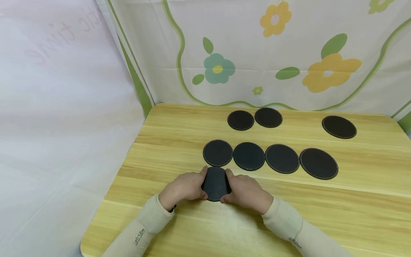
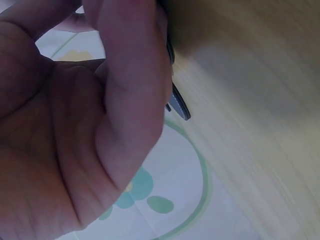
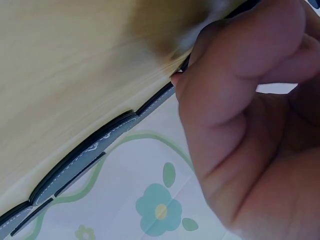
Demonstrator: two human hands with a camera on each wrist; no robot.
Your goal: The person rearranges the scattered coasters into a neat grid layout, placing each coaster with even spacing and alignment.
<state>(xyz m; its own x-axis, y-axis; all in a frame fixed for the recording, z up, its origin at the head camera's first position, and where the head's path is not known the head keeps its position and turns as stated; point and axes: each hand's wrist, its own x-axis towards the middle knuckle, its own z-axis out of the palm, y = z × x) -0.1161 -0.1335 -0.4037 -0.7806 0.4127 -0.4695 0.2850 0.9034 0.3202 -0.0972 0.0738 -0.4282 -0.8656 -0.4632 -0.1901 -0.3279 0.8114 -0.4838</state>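
Note:
A round black coaster (image 1: 214, 184) with a thin stitched rim is near the front of the wooden table, below the leftmost coaster (image 1: 217, 152) of a row. My left hand (image 1: 186, 186) grips its left edge, thumb near the front and fingertips at the far side. On the opposite edge, my right hand (image 1: 246, 192) holds it in the same way. Curled fingers of the left hand (image 2: 125, 95) fill much of the left wrist view, hiding most of the held coaster. In the right wrist view, the right hand (image 3: 240, 110) stands beside a line of coasters (image 3: 85, 157).
Three more coasters of the row (image 1: 248, 156) run rightward, edges close together. Farther back lie a pair of coasters (image 1: 240, 120) and a single one (image 1: 339, 127) at the right. A flowered white cloth (image 1: 244, 43) hangs behind the wooden table (image 1: 154, 142).

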